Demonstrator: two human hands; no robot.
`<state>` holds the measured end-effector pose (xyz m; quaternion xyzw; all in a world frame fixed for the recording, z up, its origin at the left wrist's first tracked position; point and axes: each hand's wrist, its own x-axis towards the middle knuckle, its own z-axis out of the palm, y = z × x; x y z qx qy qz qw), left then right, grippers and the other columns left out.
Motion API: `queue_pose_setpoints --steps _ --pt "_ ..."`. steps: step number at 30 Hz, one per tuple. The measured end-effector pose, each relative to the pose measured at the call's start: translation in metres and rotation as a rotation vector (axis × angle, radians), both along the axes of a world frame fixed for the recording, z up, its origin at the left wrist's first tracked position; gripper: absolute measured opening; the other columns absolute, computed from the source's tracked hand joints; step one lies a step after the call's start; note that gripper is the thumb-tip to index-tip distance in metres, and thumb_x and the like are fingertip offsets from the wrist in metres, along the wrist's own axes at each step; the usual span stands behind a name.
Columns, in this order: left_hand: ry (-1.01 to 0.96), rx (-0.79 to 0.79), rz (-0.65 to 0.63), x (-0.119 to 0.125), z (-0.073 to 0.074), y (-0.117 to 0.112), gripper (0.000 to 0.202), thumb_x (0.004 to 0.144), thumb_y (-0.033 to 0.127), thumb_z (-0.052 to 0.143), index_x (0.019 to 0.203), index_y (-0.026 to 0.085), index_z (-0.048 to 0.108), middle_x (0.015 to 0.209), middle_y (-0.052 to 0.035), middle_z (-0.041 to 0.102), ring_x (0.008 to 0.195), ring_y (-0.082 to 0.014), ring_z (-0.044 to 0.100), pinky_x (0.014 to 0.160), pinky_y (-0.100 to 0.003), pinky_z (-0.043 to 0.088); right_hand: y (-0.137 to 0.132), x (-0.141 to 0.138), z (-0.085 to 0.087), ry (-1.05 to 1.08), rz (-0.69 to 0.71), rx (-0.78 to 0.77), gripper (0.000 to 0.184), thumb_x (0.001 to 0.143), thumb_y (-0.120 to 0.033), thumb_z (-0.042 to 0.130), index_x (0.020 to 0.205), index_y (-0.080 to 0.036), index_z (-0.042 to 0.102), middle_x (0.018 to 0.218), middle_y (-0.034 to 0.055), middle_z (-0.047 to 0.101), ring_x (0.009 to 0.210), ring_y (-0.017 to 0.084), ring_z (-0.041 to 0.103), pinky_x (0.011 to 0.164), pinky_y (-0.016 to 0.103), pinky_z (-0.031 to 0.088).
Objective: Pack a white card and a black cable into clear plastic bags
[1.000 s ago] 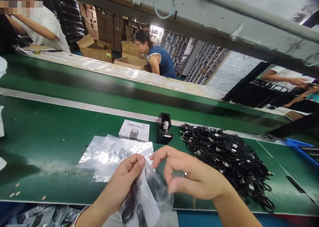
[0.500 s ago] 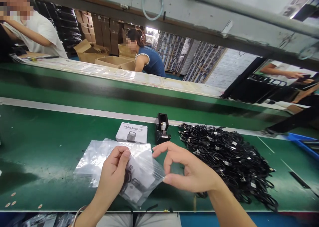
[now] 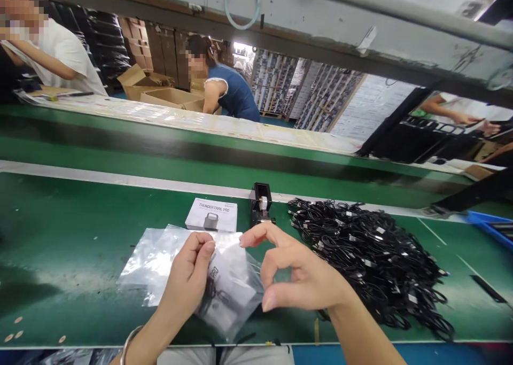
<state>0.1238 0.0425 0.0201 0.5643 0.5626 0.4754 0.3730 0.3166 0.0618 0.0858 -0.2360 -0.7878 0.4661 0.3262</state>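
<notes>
My left hand (image 3: 188, 277) pinches the top edge of a clear plastic bag (image 3: 232, 290) that holds a black coiled cable and a white booklet. My right hand (image 3: 298, 271) hovers at the bag's right side, thumb and forefinger curved apart and touching its edge, with a ring on one finger. Under the bag lies a stack of flat clear bags (image 3: 150, 261) on the green table (image 3: 72, 231). A big heap of black coiled cables (image 3: 368, 253) lies to the right of my right hand.
A white "Thunder Trail Pro" booklet (image 3: 212, 214) and a black tape dispenser (image 3: 259, 202) stand behind the bags. A blue tray (image 3: 487, 227) sits far right. Across the green belt, other people work by cardboard boxes (image 3: 168, 95).
The filled bag has come up from my lap to the table's edge over the bag stack. My right forefinger has risen a little and the camera has tilted slightly.
</notes>
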Motion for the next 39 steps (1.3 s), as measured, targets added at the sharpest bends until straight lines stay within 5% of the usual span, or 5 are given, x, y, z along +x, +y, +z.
queue_pose_setpoints --steps 9,15,26,35,39 --pt "0.097 0.082 0.201 -0.006 0.000 0.004 0.019 0.084 0.037 0.040 0.076 0.022 0.048 0.059 0.0055 0.044 0.052 -0.0112 0.042 0.049 -0.020 0.036 -0.012 -0.013 -0.038 0.188 -0.408 -0.242 0.050 0.065 -0.056 0.063 0.101 -0.024 0.052 0.096 0.0045 0.056 0.088 0.020 0.052 0.077 0.031 0.041" --pt "-0.091 0.107 0.062 -0.020 -0.006 0.008 0.018 0.080 0.038 0.048 0.085 0.021 0.053 0.072 0.0011 0.060 0.068 -0.0133 0.056 0.061 -0.022 0.044 -0.013 -0.033 -0.048 0.005 -0.569 -0.161 0.019 0.080 -0.026 0.055 0.066 -0.018 0.064 0.066 0.0001 0.057 0.065 0.012 0.051 0.060 0.023 0.039" --pt "0.065 -0.025 -0.082 -0.040 -0.004 0.015 0.026 0.079 0.040 0.049 0.080 0.022 0.068 0.070 -0.0008 0.067 0.066 -0.0166 0.059 0.060 -0.023 0.046 -0.002 -0.023 -0.052 0.035 -0.549 0.003 0.019 0.079 -0.015 0.055 0.089 -0.022 0.068 0.082 0.0019 0.065 0.074 0.013 0.058 0.068 0.025 0.046" --pt "-0.360 -0.150 -0.177 -0.039 0.003 0.017 0.062 0.067 0.069 0.045 0.103 0.021 0.057 0.101 -0.0092 0.066 0.092 -0.0248 0.060 0.074 -0.031 0.048 0.003 -0.019 -0.063 0.028 -0.502 0.270 0.031 0.077 -0.005 0.049 0.085 -0.027 0.070 0.083 0.0020 0.066 0.077 0.014 0.060 0.067 0.025 0.048" --pt "-0.092 -0.241 -0.190 -0.027 0.003 0.018 0.033 0.069 0.046 0.062 0.089 0.020 0.062 0.078 -0.0028 0.069 0.069 -0.0188 0.062 0.062 -0.027 0.049 0.000 -0.018 -0.064 0.003 -0.520 0.226 0.031 0.080 -0.008 0.045 0.092 -0.027 0.067 0.090 0.0022 0.064 0.084 0.014 0.059 0.074 0.027 0.047"
